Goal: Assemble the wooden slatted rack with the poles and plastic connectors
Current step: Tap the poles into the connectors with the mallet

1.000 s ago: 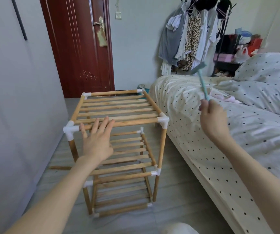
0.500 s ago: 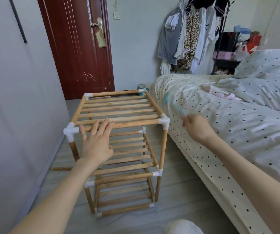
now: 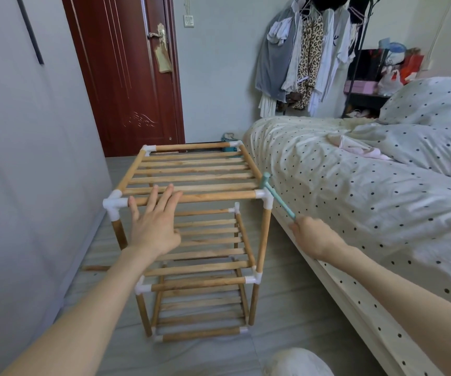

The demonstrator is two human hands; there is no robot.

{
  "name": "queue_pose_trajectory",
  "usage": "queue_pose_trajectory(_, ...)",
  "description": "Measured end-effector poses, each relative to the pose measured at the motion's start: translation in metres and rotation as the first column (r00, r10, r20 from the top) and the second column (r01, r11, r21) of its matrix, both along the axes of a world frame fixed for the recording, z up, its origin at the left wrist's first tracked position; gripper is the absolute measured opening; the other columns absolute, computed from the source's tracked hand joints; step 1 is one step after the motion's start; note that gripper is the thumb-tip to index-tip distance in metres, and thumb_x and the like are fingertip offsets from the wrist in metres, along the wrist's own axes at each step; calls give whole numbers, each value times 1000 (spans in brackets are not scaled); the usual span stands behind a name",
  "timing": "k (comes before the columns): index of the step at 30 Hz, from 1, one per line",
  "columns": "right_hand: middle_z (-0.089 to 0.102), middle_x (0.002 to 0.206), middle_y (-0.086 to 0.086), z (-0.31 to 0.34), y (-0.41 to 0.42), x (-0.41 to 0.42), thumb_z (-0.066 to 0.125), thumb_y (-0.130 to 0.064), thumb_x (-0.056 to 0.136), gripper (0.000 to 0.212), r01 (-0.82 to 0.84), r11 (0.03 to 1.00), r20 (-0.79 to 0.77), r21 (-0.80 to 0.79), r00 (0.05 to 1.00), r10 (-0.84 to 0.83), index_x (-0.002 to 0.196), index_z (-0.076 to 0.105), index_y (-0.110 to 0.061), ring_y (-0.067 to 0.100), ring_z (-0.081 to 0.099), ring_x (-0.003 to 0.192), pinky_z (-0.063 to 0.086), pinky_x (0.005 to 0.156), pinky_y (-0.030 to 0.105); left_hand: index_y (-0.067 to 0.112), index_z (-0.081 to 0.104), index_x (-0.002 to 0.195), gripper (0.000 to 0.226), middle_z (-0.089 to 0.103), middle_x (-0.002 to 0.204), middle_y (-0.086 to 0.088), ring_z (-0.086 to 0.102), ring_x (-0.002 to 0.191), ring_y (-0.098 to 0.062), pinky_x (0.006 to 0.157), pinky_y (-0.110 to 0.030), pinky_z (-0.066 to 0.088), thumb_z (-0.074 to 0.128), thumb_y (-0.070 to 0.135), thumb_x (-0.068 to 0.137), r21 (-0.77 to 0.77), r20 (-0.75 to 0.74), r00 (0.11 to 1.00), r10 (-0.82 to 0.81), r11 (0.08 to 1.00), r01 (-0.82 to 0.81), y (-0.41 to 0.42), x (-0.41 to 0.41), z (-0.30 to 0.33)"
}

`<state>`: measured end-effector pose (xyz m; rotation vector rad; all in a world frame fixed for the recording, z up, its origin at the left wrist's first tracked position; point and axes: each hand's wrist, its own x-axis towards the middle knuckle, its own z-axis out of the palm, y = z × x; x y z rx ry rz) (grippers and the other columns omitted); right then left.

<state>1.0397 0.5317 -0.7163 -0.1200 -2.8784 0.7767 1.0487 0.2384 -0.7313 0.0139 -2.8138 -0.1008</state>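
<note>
The wooden slatted rack (image 3: 200, 175) stands upright on the floor with three slatted tiers, wooden poles and white plastic connectors at the corners. My left hand (image 3: 155, 221) lies flat with straight fingers on the top tier's front pole. My right hand (image 3: 314, 236) grips the handle of a small teal hammer (image 3: 276, 196). The hammer's head sits at the top front right connector (image 3: 263, 196). The top front left connector (image 3: 113, 206) is beside my left hand.
A bed with a dotted sheet (image 3: 354, 199) runs along the right of the rack. A grey wall (image 3: 29, 158) is on the left and a red door (image 3: 126, 77) behind. A loose wooden piece (image 3: 94, 267) lies on the floor left of the rack.
My right hand has swung the teal hammer down from above the bed onto the top front right connector. My left hand has stayed on the top tier.
</note>
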Motion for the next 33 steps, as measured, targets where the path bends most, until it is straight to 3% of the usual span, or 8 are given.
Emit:
queue_pose_trajectory(5,57,81,19,20,5,-9,31,-28,101,28,19,984,-320,-177,944,-76,91,45,-6,37,54,74,46,65,43,29,2,149,90,-15,157,8,-20,143,-17,111,-54,-14,55,10,80,26,9,1000,-11,1000,10,-9,-2,-2)
queue_pose_trajectory(9,56,84,11,-5,3,-7,33,-28,101,25,-94,995,77,-29,992,96,87,46,-13,28,51,70,42,64,33,31,3,149,89,-19,156,9,-21,143,-17,112,-52,-14,55,8,80,76,47,999,-15,997,11,-20,-8,3)
queue_pose_trajectory(16,65,86,9,18,-20,-21,32,-27,101,28,-213,917,-167,-336,972,164,90,50,-8,32,62,84,50,83,48,23,-13,149,89,-23,155,0,-20,143,-21,111,-56,-13,51,12,88,5,80,985,154,988,-155,-11,-5,9)
queue_pose_trajectory(19,61,111,5,31,-44,-33,31,-26,102,29,-288,857,-226,-427,952,207,108,49,-4,27,58,103,46,93,48,25,-7,150,84,-14,158,1,-15,144,-18,112,-58,-12,51,17,89,37,33,999,-41,999,40,28,-2,13)
queue_pose_trajectory(23,63,120,7,25,-60,-47,29,-26,102,23,-273,735,-181,-621,962,205,95,48,-15,22,54,113,40,101,46,27,-2,150,72,-4,158,0,-14,145,-21,113,-57,-11,44,28,95,88,89,963,-254,965,246,94,-7,16)
queue_pose_trajectory(26,64,117,9,19,-54,-46,29,-25,101,25,-258,681,-184,-685,966,181,81,43,-19,21,56,113,48,95,46,24,14,149,64,12,148,-5,5,143,-26,111,-61,-9,44,40,94,165,20,978,-208,965,202,112,-13,9)
queue_pose_trajectory(30,65,106,14,19,-43,-36,28,-21,103,27,-275,483,-176,-831,954,241,83,43,-10,23,62,101,56,77,36,26,34,137,56,25,138,-4,28,133,-24,112,-61,-3,43,56,90,226,-89,976,-200,950,216,93,-5,2)
queue_pose_trajectory(33,63,112,13,9,-47,-32,30,-22,103,24,-269,550,-155,-791,957,245,95,47,-7,22,58,105,53,84,38,25,45,120,58,31,123,2,39,118,-19,112,-58,12,49,67,81,286,-120,972,-202,930,228,63,4,5)
